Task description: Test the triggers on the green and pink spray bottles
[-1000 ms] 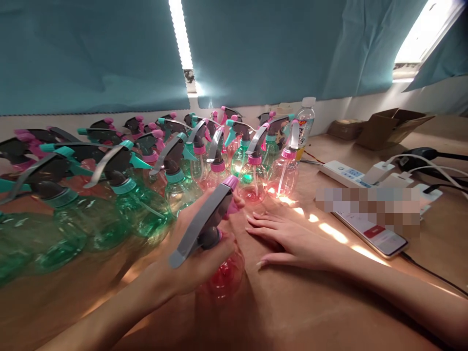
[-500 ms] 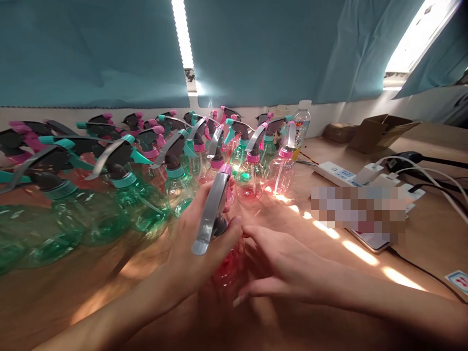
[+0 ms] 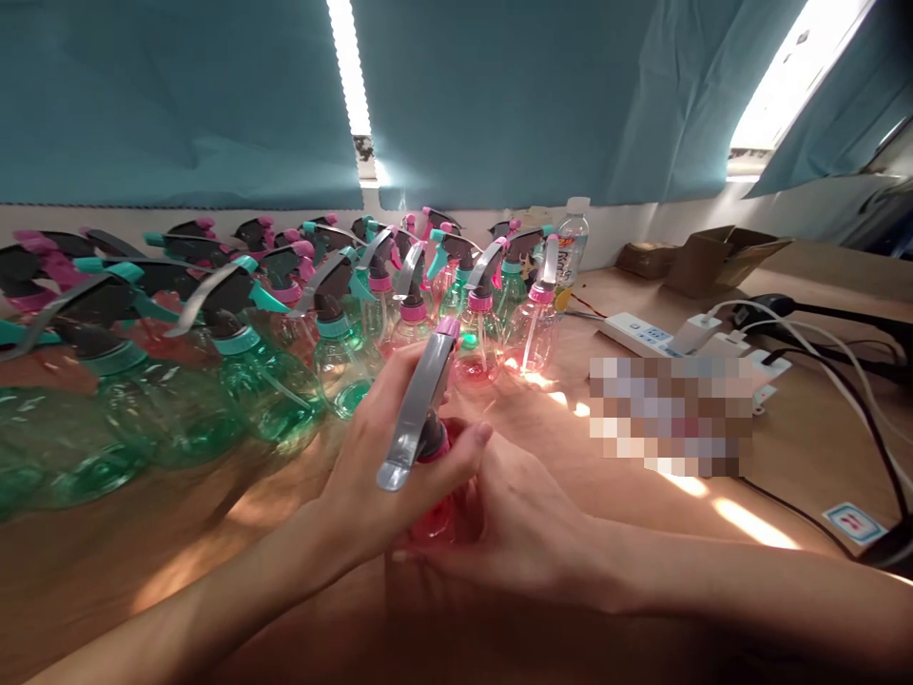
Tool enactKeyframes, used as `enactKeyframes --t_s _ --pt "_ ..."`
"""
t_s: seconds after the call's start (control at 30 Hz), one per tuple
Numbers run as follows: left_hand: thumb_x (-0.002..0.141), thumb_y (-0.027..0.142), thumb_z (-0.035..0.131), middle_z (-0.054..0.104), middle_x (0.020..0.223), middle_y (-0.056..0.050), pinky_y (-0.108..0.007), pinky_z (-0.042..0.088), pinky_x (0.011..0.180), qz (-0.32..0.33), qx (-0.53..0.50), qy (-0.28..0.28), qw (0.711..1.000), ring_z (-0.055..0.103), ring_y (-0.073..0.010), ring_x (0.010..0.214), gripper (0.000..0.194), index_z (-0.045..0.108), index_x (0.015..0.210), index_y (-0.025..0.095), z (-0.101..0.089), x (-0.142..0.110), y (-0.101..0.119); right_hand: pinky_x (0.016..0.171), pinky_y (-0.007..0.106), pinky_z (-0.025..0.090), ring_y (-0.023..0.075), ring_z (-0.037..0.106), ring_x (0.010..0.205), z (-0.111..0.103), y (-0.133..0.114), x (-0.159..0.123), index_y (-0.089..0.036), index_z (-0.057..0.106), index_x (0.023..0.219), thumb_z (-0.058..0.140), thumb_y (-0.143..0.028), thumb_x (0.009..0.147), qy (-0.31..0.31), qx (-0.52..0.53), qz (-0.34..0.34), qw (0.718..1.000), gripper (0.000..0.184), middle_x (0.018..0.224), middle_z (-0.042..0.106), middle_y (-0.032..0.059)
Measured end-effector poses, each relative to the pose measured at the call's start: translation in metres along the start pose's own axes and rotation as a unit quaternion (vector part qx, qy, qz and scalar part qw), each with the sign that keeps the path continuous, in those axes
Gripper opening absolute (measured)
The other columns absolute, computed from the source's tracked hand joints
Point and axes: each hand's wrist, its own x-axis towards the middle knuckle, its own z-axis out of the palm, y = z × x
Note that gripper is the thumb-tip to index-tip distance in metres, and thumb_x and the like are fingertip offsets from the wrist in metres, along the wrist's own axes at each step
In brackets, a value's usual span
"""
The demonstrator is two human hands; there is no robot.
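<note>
Left hand [image 3: 371, 457] and right hand [image 3: 534, 533] grip 1 red bottle [image 3: 437, 518], spray head [image 3: 418, 404] mounted, like the green bottles [image 3: 267, 409] at 10 o'clock.

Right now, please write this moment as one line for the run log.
left hand: on sprayer neck | right hand: around lower pink bottle | beside: green spray bottles | right side: power strip

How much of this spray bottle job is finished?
The spray bottles standing in the group look done: those plainly visible wear trigger heads. In hand is one red bottle: the left hand holds it near its sprayer neck, the right hand its body. What is left I cannot tell; I see no headless bottle.
</note>
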Motion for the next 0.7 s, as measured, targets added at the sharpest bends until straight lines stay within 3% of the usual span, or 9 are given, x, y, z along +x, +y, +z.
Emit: enactKeyframes --t_s 0.1,0.17,0.23,0.33,0.47,0.53,0.7 --pt "0.080 0.041 0.062 0.059 0.119 -0.008 -0.041 0.054 0.086 0.018 -0.018 -0.034 0.999 0.063 -0.0252 0.100 0.057 0.042 0.131 0.025 0.003 0.000 -0.001 0.091 0.047 0.053 0.0275 0.062 0.106 -0.013 0.003 -0.005 -0.029 0.047 0.130 0.069 -0.054 0.081 -0.003 0.010 -0.008 1.000 0.059 0.118 0.063 0.0055" --pt "0.081 0.044 0.063 0.051 0.136 -0.010 -0.046 0.051 0.095 0.049 -0.028 -0.049 0.997 0.059 -0.0283 0.112 0.072 0.030 0.143 0.027 0.009 0.000 -0.008 0.088 0.047 0.054 0.0287 0.063 0.104 -0.028 0.012 -0.012 -0.026 0.046 0.129 0.075 -0.053 0.076 0.014 0.003 0.018 1.000 0.066 0.119 0.063 0.0081" --pt "0.086 0.045 0.059 0.048 0.141 -0.012 -0.053 0.044 0.104 0.072 -0.028 -0.080 0.994 0.052 -0.0317 0.123 0.070 0.028 0.146 0.026 0.018 -0.001 -0.017 0.084 0.049 0.055 0.0317 0.064 0.102 -0.045 0.027 -0.021 -0.026 0.044 0.131 0.080 -0.056 0.069 0.024 -0.030 0.064 0.997 0.078 0.120 0.063 0.0103" --pt "0.087 0.042 0.060 0.038 0.149 -0.014 -0.056 0.034 0.113 0.099 0.052 -0.129 0.985 0.038 -0.0329 0.137 0.071 0.026 0.147 0.026 0.036 -0.006 -0.032 0.085 0.051 0.055 0.0340 0.064 0.106 -0.075 0.055 -0.037 -0.028 0.040 0.134 0.079 -0.056 0.069 0.033 -0.054 0.066 0.996 0.080 0.123 0.063 0.0106" --pt "0.086 0.041 0.060 0.038 0.151 -0.016 -0.054 0.036 0.112 0.101 0.137 -0.204 0.964 0.038 -0.0335 0.138 0.063 0.039 0.143 0.022 0.065 -0.011 -0.046 0.085 0.056 0.055 0.0377 0.066 0.102 -0.117 0.089 -0.049 -0.028 0.048 0.128 0.079 -0.058 0.068 0.088 -0.109 0.145 0.980 0.074 0.118 0.066 0.0111" --pt "0.087 0.045 0.059 0.041 0.150 -0.016 -0.057 0.036 0.111 0.107 0.154 -0.244 0.951 0.038 -0.0361 0.138 0.061 0.044 0.141 0.021 0.079 -0.009 -0.048 0.085 0.057 0.056 0.0384 0.066 0.103 -0.140 0.103 -0.046 -0.029 0.050 0.131 0.077 -0.059 0.070 0.146 -0.130 0.148 0.970 0.073 0.117 0.067 0.0115" --pt "0.091 0.050 0.052 0.041 0.151 -0.019 -0.062 0.030 0.113 0.122 0.186 -0.287 0.932 0.035 -0.0374 0.141 0.061 0.047 0.142 0.017 0.106 0.013 -0.041 0.093 0.058 0.052 0.0362 0.064 0.109 -0.185 0.146 -0.016 -0.028 0.041 0.142 0.074 -0.055 0.076 0.158 -0.131 0.141 0.968 0.079 0.128 0.062 0.0108"
